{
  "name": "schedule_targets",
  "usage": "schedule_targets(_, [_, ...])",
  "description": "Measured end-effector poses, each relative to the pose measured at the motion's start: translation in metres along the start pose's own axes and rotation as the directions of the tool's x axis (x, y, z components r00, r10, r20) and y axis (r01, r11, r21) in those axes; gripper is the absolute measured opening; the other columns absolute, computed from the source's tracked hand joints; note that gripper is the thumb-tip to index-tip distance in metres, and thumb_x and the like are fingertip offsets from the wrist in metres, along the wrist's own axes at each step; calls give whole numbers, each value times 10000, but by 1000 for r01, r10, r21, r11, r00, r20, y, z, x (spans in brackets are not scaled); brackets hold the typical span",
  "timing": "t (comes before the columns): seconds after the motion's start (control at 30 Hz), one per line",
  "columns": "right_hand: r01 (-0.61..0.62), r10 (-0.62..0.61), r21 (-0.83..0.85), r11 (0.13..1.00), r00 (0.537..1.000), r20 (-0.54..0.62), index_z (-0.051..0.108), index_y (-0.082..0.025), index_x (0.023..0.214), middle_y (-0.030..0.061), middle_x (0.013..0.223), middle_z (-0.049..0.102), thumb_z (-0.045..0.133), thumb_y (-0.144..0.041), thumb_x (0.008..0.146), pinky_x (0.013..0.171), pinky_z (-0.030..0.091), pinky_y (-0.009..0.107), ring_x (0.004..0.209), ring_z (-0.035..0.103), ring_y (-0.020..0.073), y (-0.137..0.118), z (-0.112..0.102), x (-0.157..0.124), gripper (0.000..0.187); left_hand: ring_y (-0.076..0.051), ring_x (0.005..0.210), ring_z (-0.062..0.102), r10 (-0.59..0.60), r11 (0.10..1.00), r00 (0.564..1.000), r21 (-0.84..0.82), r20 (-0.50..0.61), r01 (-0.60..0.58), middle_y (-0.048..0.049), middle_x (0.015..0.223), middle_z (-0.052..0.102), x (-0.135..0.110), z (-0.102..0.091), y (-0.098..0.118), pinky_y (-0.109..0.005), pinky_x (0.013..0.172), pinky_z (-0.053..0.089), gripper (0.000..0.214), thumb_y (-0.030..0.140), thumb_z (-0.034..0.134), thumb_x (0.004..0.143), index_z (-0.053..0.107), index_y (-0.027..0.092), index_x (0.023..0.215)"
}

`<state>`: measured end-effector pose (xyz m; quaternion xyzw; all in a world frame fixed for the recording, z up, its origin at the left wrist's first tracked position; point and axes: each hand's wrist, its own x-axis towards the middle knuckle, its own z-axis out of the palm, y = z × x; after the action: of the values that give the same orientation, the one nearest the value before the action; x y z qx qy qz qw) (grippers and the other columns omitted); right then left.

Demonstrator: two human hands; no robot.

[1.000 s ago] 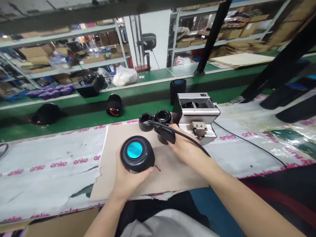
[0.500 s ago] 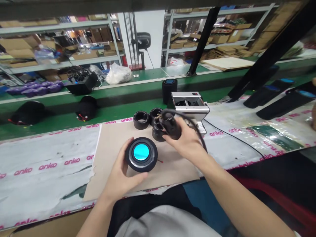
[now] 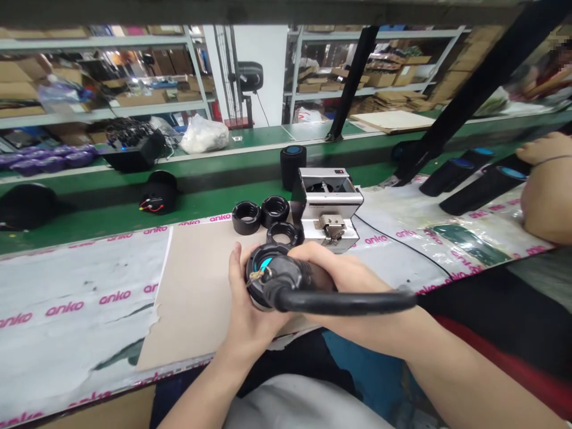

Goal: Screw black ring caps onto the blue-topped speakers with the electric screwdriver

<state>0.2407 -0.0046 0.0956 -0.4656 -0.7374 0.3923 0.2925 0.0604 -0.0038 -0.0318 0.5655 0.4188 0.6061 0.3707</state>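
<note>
Above the cardboard [image 3: 201, 304] — speaker [image 3: 255, 286] in left fingers [image 3: 235, 268], screwdriver [image 3: 308, 286] in right hand [image 3: 344, 274].

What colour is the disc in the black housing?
The disc is bright cyan, shown in the head view, partly hidden by the black tool.

What looks like a steel screw feeder [image 3: 329, 208] stands on the printed mat [image 3: 80, 286], cartons [image 3: 397, 76] shelved behind.
</note>
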Motion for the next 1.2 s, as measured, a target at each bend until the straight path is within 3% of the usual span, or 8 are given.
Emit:
schedule_targets(0.07, [-5,6,32,999,999,-51,690,-283,1140,-35,993,750,813,-207,867,717,518,274,851,695,160,4,-4,1,310,-398,1440,663,48,999,999,9,11,-48,-142,1578,616,0,-4,-3,-534,1224,555,1107,466,1023,735,417,328,1651])
schedule_targets(0.17, [13,6,162,987,993,-117,718,-272,1168,-18,1079,764,985,-269,721,831,551,313,992,724,210,14,-11,10,520,-379,1457,647,69,992,997,111,-24,-66,-119,1589,596,1,-8,-5,-499,1230,535,1092,460,1052,682,478,340,1602])
schedule_targets(0.3, [21,-16,263,965,1000,-22,707,-274,1335,-3,1231,771,1043,-228,636,986,563,352,1156,721,246,28,-13,23,777,-365,1496,618,49,988,999,146,-3,-48,-130,1635,545,2,-10,-1,-485,1222,538,1155,448,1030,713,387,363,1669])
schedule_targets(0.47, [-7,17,239,971,999,-40,721,-262,1157,-14,1097,762,1038,-305,671,832,541,336,979,707,215,34,-6,24,582,-335,1494,632,57,992,988,107,147,-74,-117,1639,551,4,-17,6,-481,1224,539,1184,302,929,830,193,427,1749])
schedule_targets(0.63, [6,52,462,887,992,-113,703,-306,1227,-30,1190,768,1056,-268,654,983,559,362,1159,714,235,32,0,17,674,-366,1532,594,-14,994,994,112,108,2,-132,1704,472,3,-18,4,-516,1253,511,1228,326,963,792,198,424,1747])
schedule_targets(0.8, [-84,120,296,951,987,-105,718,-320,1168,-63,1035,749,1046,-257,644,880,517,345,985,686,195,24,1,15,621,-346,1517,608,-48,996,993,78,106,40,-120,1670,515,1,-15,3,-510,1252,512,1247,333,970,785,181,438,1745])
schedule_targets(1.0, [-221,234,211,952,971,-38,716,-350,1159,-80,939,688,1018,-333,685,783,479,315,838,608,155,18,-2,16,563,-348,1534,581,-33,994,994,111,102,22,-107,1684,501,0,-19,3,-516,1262,495,1198,344,976,786,247,449,1731])
schedule_targets(1.2, [-328,328,15,945,944,-23,691,-335,1210,-54,941,674,1016,-498,659,788,464,337,887,619,195,15,-7,16,660,-371,1560,547,32,996,984,79,177,-47,-90,1676,528,12,-31,-1,-532,1295,459,1165,471,1039,707,405,438,1683])
